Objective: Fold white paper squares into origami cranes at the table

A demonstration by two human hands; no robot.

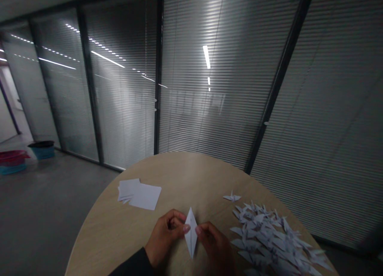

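Between my two hands, a white sheet of paper folded into a long diamond [190,238] is held upright, one point away from me and one toward me, with a crease down its middle. My left hand [166,232] pinches its left edge between thumb and fingers. On the opposite edge, my right hand [214,242] grips with the thumb and curled fingers. To the right lies a heap of folded white paper cranes [269,240], and one single paper crane [231,197] sits apart behind it. Loose white paper squares [145,196] lie at the left.
All of this rests on a round wooden table [185,168]. Glass partitions with blinds [209,120] stand close behind its far edge. On the floor at far left are a red and blue tub [13,162] and a dark-rimmed blue bucket [43,150].
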